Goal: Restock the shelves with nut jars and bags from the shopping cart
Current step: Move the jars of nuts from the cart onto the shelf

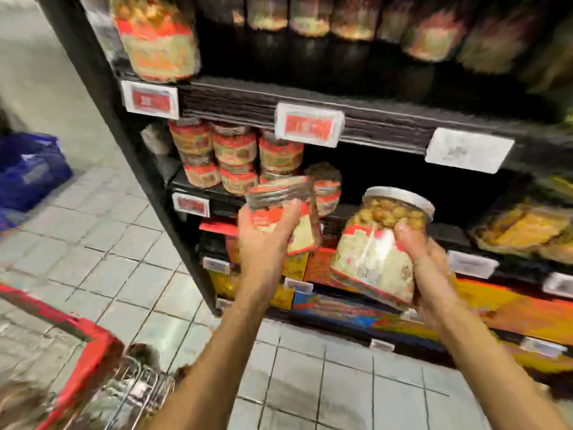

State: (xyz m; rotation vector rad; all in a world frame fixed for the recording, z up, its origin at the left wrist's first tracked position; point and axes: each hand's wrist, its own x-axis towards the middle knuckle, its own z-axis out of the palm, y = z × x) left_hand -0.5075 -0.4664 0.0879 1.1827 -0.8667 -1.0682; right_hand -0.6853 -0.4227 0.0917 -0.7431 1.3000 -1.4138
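Black supermarket shelves (310,97) are filling the background, with the shopping cart (93,346) sitting at 7 o'clock. The left hand (263,240) is curling round a small nut jar (280,197) near centre, and the right hand (424,265) is clasping a larger jar (372,252), tilted, at 4 o'clock. Both jars are probably handling as rigid and slick, so gripping the labelled body is looking safest.

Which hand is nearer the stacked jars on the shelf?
Left. The left hand, gripping a small jar, is below the stacked jars; the right hand, holding a large jar, is farther right.

Large clear plastic nut jar (376,259) — silver lid, red-and-cream label; smaller clear plastic jar (279,193), red-and-cream label; black metal shelving (235,100); red-rimmed wire cart (96,346).
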